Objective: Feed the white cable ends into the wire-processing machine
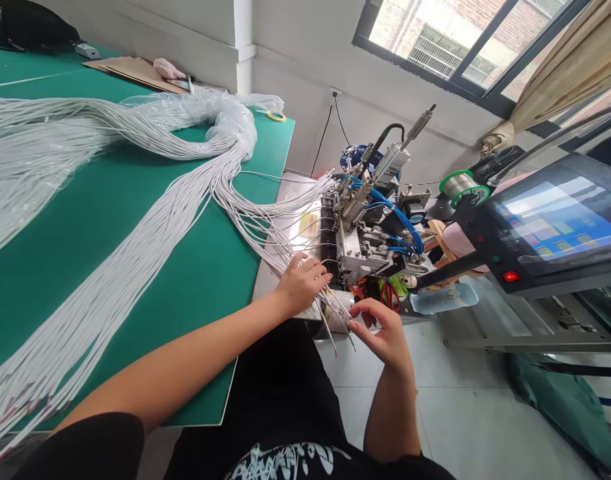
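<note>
My left hand (300, 285) lies closed over a bunch of thin white cables (272, 250) beside the machine, its fingers curled on them. To its right, the thumb and forefinger of my right hand (382, 332) pinch at the loose end of a cable; the exact contact is hard to make out. Several free cable ends (330, 327) hang between the two hands, some showing reddish wire. Just beyond my left hand stands a metal machine (352, 247) with blue air hoses, and single cables run into its black slotted edge (328, 230).
A green table (205, 233) carries a long fan of white cables (135, 257) and plastic wrapping (235, 123). A lit touchscreen (565, 220) hangs at right, near a green-rimmed wire spool (464, 189). A blue plastic tray (448, 299) sits below the screen.
</note>
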`<action>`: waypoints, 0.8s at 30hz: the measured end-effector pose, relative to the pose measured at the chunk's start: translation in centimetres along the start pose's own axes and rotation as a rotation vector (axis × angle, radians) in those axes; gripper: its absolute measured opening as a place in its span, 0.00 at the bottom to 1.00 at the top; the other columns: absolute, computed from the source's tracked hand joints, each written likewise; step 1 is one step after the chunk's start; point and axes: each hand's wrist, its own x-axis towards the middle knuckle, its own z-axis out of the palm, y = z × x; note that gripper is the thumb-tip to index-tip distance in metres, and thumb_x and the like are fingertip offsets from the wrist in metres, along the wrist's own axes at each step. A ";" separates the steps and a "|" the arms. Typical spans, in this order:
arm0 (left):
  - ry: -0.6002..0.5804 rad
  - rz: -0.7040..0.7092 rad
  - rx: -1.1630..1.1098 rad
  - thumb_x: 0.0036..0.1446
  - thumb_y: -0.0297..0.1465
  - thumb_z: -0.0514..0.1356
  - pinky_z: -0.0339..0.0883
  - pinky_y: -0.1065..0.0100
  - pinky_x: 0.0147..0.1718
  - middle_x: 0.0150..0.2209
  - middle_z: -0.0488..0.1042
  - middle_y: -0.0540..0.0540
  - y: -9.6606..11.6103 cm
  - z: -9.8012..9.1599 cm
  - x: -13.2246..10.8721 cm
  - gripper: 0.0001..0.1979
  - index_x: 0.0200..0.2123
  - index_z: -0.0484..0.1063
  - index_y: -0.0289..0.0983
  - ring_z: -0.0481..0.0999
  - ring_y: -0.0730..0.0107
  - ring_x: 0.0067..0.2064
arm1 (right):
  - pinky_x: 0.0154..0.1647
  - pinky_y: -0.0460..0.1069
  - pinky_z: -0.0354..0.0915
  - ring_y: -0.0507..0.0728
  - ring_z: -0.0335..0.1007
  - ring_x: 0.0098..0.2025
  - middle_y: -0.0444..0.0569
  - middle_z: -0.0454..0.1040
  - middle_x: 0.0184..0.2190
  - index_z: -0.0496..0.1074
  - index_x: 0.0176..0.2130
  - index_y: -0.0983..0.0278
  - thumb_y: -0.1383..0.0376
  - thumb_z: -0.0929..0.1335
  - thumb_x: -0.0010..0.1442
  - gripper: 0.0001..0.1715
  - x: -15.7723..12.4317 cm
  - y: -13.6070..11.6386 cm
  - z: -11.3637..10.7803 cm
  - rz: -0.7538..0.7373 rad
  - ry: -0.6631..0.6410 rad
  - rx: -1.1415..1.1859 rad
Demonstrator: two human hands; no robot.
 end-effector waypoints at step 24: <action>-0.055 0.013 0.012 0.64 0.27 0.49 0.53 0.62 0.40 0.30 0.68 0.46 0.3 -0.3 0.7 0.11 0.30 0.65 0.37 0.65 0.64 0.36 | 0.37 0.47 0.66 0.53 0.71 0.34 0.48 0.77 0.30 0.78 0.37 0.63 0.54 0.74 0.50 0.18 3.8 3.2 3.7 0.404 0.486 0.618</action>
